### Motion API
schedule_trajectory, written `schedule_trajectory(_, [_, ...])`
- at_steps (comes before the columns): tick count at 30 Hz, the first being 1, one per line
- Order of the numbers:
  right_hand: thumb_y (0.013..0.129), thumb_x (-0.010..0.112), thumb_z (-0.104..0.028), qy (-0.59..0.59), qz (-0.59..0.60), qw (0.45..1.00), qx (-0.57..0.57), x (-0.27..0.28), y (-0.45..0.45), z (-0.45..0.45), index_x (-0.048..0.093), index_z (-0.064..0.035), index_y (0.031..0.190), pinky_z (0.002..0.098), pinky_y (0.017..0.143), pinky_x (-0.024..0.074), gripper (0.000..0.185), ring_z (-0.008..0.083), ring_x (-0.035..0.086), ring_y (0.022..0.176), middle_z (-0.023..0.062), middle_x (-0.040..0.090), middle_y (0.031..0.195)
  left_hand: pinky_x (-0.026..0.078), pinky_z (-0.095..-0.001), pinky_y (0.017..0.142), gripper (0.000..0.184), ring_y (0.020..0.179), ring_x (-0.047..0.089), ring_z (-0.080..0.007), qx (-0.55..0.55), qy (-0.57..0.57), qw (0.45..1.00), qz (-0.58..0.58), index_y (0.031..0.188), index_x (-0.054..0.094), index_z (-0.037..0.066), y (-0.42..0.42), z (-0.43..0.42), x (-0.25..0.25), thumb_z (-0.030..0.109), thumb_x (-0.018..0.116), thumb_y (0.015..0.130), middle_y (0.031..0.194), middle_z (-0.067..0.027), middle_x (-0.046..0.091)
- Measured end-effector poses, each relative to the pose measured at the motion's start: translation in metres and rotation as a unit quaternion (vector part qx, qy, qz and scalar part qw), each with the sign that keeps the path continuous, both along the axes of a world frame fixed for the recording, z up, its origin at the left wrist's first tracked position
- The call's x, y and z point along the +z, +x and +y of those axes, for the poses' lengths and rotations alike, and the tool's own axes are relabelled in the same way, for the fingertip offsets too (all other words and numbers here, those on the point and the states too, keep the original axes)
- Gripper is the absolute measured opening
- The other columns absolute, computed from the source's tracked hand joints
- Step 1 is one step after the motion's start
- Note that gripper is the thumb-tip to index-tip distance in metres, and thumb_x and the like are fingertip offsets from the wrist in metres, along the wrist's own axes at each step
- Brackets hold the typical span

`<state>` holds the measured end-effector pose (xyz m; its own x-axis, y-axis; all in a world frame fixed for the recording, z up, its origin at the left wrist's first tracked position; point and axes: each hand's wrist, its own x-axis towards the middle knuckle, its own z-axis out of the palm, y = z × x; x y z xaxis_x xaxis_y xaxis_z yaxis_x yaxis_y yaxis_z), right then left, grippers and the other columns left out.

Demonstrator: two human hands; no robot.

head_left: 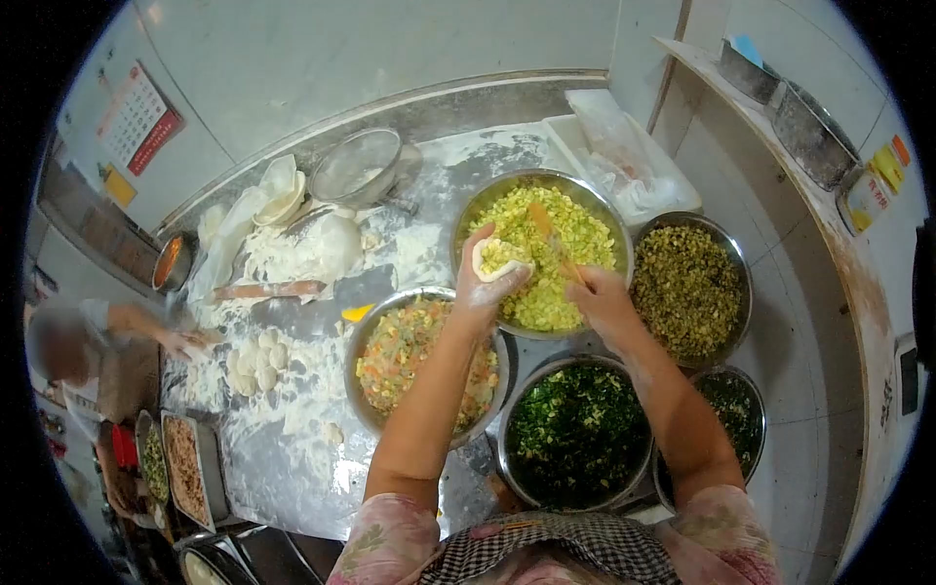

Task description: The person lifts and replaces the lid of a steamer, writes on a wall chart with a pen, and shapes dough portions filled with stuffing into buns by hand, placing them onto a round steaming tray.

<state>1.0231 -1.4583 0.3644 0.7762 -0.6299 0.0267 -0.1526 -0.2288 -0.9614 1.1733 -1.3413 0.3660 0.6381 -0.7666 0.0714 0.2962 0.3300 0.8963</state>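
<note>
My left hand (pixel 480 292) cups a round dough wrapper (pixel 500 261) with yellow-green filling in its middle, over the near left rim of a steel bowl (pixel 624 255). Chopped yellow-green filling (pixel 588 219) fills that bowl. My right hand (pixel 600 300) is closed on the handle of a wooden spatula (pixel 542 222), whose blade rests on the filling. Below my left forearm stands a bowl of mixed orange and yellow filling (pixel 398 356).
Bowls of dark green filling (pixel 575 429) and brown-green filling (pixel 687 288) stand right. Left are dough pieces (pixel 258 363), a rolling pin (pixel 268 290), a sieve (pixel 356 168) and flour. A co-worker (pixel 117 351) is at the table's left edge. A shelf (pixel 814 205) runs along the right.
</note>
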Motion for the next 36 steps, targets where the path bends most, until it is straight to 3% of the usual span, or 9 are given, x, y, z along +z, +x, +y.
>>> schedule_trajectory(2, [0.084,0.056,-0.010,0.253,-0.026,0.967,-0.008,0.028,0.005,0.022,0.060,0.0012,0.106,0.0201,0.042,0.0304,0.024,0.0047,0.040,0.048,-0.0002,0.054,0.068,0.047,-0.0286,0.086,0.061,0.099,0.053,-0.0169,-0.055,-0.036,0.997,0.052,0.126,0.041,0.006,-0.007,0.004,-0.001,0.002,0.071,0.072,0.106,-0.0072,0.053])
schedule_trajectory(5, [0.085,0.058,-0.013,0.335,-0.095,0.937,0.029,0.023,0.013,0.023,0.059,0.0035,0.108,0.0191,0.042,0.0290,0.029,0.0042,0.038,0.048,-0.0021,0.051,0.068,0.046,-0.0297,0.088,0.065,0.102,0.053,-0.0169,-0.122,-0.043,0.991,0.044,0.128,0.040,0.005,-0.012,0.008,0.008,0.002,0.072,0.072,0.109,-0.0075,0.053])
schedule_trajectory(9, [0.086,0.058,-0.017,0.161,-0.028,0.986,0.045,0.058,0.009,0.027,0.058,0.0033,0.112,0.0234,0.052,0.0395,0.034,0.0087,0.048,0.058,0.0000,0.055,0.073,0.048,-0.0312,0.086,0.062,0.101,0.055,-0.0172,-0.170,-0.008,0.980,-0.099,0.126,0.041,0.003,-0.010,0.013,0.020,0.001,0.072,0.072,0.110,-0.0079,0.055])
schedule_trajectory(13, [0.088,0.055,-0.019,-0.051,-0.036,0.995,0.083,0.057,0.000,0.007,0.058,-0.0015,0.115,0.0305,0.070,0.0455,0.032,0.0180,0.057,0.074,0.0052,0.061,0.084,0.051,-0.0305,0.079,0.060,0.096,0.058,-0.0180,-0.220,0.030,0.975,-0.004,0.126,0.042,0.003,0.005,0.018,0.021,0.001,0.071,0.073,0.108,-0.0085,0.057])
schedule_trajectory(20, [0.089,0.049,-0.017,-0.407,0.169,0.886,0.144,0.039,-0.020,-0.010,0.054,-0.0164,0.122,0.0380,0.076,0.0481,0.033,0.0336,0.059,0.083,0.0173,0.060,0.092,0.055,-0.0330,0.072,0.053,0.090,0.061,-0.0222,-0.227,0.068,0.971,0.033,0.120,0.045,0.003,0.017,0.013,0.006,0.007,0.072,0.074,0.104,-0.0110,0.059])
schedule_trajectory(29, [0.086,0.052,-0.012,-0.314,0.188,0.931,-0.006,0.003,-0.011,-0.040,0.056,-0.0088,0.117,0.0411,0.075,0.0478,0.032,0.0353,0.059,0.085,0.0179,0.060,0.097,0.053,-0.0324,0.071,0.042,0.093,0.059,-0.0193,-0.221,0.118,0.965,0.072,0.114,0.049,0.004,0.014,0.008,-0.001,0.003,0.069,0.076,0.102,-0.0095,0.058])
schedule_trajectory(32, [0.083,0.057,-0.010,-0.479,0.131,0.868,-0.016,-0.016,-0.008,-0.035,0.058,-0.0027,0.116,0.0370,0.074,0.0479,0.034,0.0303,0.060,0.085,0.0151,0.061,0.097,0.052,-0.0314,0.074,0.042,0.093,0.059,-0.0187,-0.223,0.097,0.967,0.069,0.113,0.050,0.005,0.012,0.009,0.000,0.003,0.070,0.076,0.104,-0.0091,0.058])
schedule_trajectory(34, [0.082,0.059,-0.008,-0.198,0.056,0.978,0.019,-0.001,-0.006,-0.010,0.057,0.0002,0.116,0.0327,0.072,0.0470,0.035,0.0235,0.058,0.084,0.0119,0.060,0.097,0.051,-0.0295,0.077,0.044,0.094,0.059,-0.0181,-0.212,0.049,0.974,0.068,0.114,0.049,0.005,0.005,0.010,0.003,0.004,0.070,0.075,0.104,-0.0087,0.058])
schedule_trajectory(36, [0.082,0.060,-0.006,0.008,-0.016,0.999,0.039,0.016,-0.005,0.018,0.056,0.0015,0.117,0.0282,0.071,0.0458,0.036,0.0171,0.056,0.083,0.0090,0.059,0.097,0.049,-0.0282,0.080,0.047,0.094,0.058,-0.0173,-0.194,0.012,0.979,0.054,0.116,0.049,0.004,-0.001,0.013,0.005,0.005,0.071,0.075,0.105,-0.0084,0.058])
